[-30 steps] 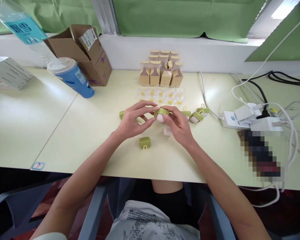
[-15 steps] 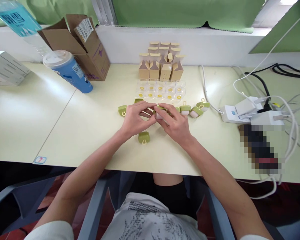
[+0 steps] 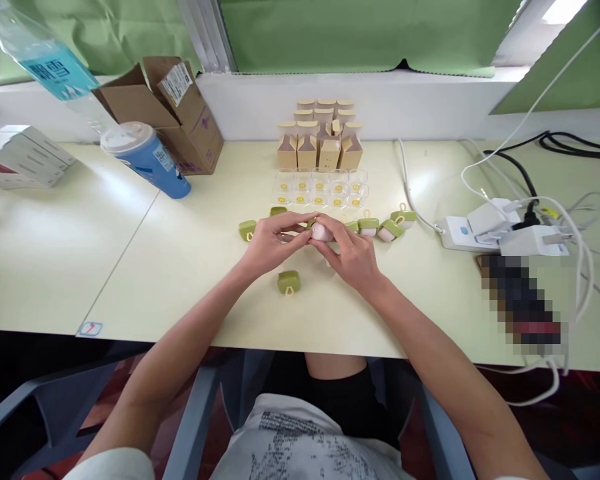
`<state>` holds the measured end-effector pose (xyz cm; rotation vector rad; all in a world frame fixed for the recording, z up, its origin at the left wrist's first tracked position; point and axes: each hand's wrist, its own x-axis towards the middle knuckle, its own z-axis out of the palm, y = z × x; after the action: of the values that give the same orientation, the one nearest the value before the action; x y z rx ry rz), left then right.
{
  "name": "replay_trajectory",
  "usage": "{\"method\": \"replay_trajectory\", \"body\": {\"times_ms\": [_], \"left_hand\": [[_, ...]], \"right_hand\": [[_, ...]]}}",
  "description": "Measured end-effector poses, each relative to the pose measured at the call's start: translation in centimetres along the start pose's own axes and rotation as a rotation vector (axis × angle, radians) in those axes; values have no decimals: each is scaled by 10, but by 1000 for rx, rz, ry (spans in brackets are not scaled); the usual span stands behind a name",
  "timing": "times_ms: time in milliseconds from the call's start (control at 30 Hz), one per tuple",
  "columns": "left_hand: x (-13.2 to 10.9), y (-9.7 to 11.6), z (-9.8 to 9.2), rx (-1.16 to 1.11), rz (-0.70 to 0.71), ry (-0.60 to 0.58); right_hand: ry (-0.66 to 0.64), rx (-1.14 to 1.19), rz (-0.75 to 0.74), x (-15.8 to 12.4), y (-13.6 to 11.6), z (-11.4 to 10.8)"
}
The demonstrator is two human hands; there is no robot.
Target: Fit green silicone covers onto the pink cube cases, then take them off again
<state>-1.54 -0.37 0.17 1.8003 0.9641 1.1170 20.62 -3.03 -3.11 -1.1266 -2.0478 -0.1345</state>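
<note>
Between my fingertips is a small rounded white case [image 3: 322, 232], its pale end facing me and a bit of green cover showing at its left. My left hand [image 3: 273, 241] pinches it from the left, and my right hand [image 3: 353, 252] grips it from the right. In front of my left hand lies a green cover [image 3: 289, 281] with a yellow loop. Another green cover [image 3: 247, 231] lies left of that hand, and a third [image 3: 279, 211] is partly hidden behind it. To the right, several white cases in green covers [image 3: 368, 227] stand in a row.
Clear plastic trays [image 3: 320, 189] with yellow stickers lie beyond my hands, before open tan boxes [image 3: 307, 152]. A blue cup [image 3: 150, 160], bottle [image 3: 63, 73] and cardboard box [image 3: 190, 127] stand at left. A power strip [image 3: 467, 232], cables and a blurred-out object [image 3: 523, 300] lie at right.
The white case has turned in my fingers, so more of its pale surface faces me. Both hands stay together in about the same place; the view has tilted slightly.
</note>
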Motion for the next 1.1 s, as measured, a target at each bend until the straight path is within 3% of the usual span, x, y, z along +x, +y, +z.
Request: {"method": "replay_trajectory", "body": {"times_ms": [100, 233, 333, 400, 433, 467, 567, 667, 767, 900, 967, 1033, 1100], "left_hand": [[0, -1, 1, -60, -42, 34], [1, -5, 3, -153, -23, 47], [3, -9, 2, -160, -3, 97], [4, -12, 1, -132, -9, 132], [4, -14, 1, -101, -14, 143], [4, -15, 1, -56, -17, 149], [2, -18, 2, 93, -2, 148], [2, -19, 0, 142, -8, 151], [8, -18, -11, 19, -62, 214], [30, -8, -41, -155, -177, 248], [46, 3, -57, -139, -175, 146], [64, 16, -69, -59, -150, -52], [79, 27, -76, 29, -108, -167]], "right_hand": [[16, 134, 92, 0, -2, -5], [143, 385, 225, 1, -9, -15], [206, 573, 382, 4, 0, -29], [46, 700, 476, 8, 17, -45], [-111, 733, 482, 10, 27, -54], [-286, 702, 453, 12, 37, -63], [-616, 470, 296, 14, 60, -83], [-753, 264, 308, 11, 66, -88], [-705, 217, 340, 10, 61, -88], [-441, 261, 338, 34, 47, -91], [-332, 273, 271, 59, 37, -89], [-329, 339, 270, 85, 25, -81], [-362, 421, 325, 108, 12, -69]]}}
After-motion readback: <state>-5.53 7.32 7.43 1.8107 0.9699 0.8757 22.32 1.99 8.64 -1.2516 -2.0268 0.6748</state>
